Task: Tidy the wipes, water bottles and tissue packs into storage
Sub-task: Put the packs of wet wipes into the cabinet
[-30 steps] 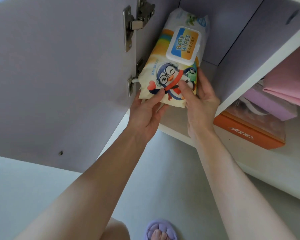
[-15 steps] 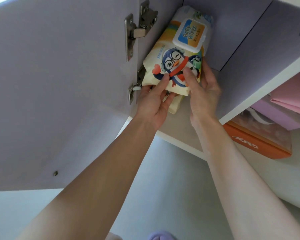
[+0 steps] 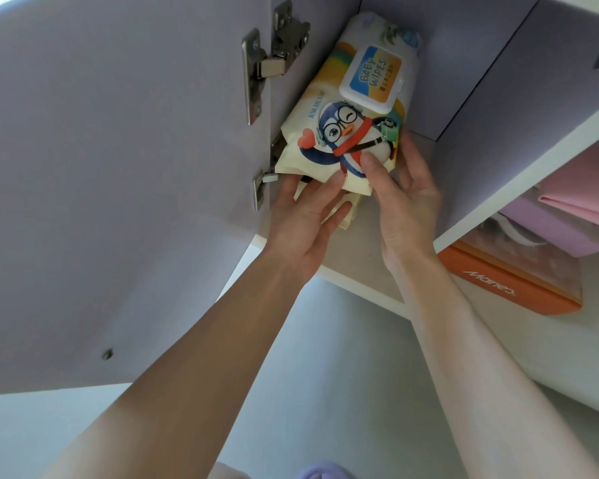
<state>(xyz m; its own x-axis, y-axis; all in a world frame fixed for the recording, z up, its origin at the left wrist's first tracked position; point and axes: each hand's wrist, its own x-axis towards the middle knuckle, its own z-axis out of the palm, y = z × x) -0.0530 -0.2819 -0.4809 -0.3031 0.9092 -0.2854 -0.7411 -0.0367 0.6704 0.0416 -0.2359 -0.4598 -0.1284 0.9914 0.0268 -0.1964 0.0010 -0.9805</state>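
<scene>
- The right hand (image 3: 407, 205) holds the pack of baby wipes (image 3: 353, 108), its thumb pressed on the printed front near the lower corner and its fingers curled up behind the pack's right edge.
- The left hand (image 3: 305, 219) is spread at the pack's lower left edge, with its fingers fairly straight; some tips slip out of sight beneath the wrapper.
- The pack stands tilted inside the open cupboard, leaning toward the left wall, lid flap facing outward and its top end deep in the compartment.
- A second pack (image 3: 347, 216) peeks out just under it, on the shelf (image 3: 363, 257).
- The cupboard door (image 3: 118, 174) hangs open on the left, with two metal hinges (image 3: 274, 57) just beside the pack.
- In the next compartment to the right lie an orange box (image 3: 512, 288), a purple bundle (image 3: 550, 229) and pink folded cloth (image 3: 585, 191).
</scene>
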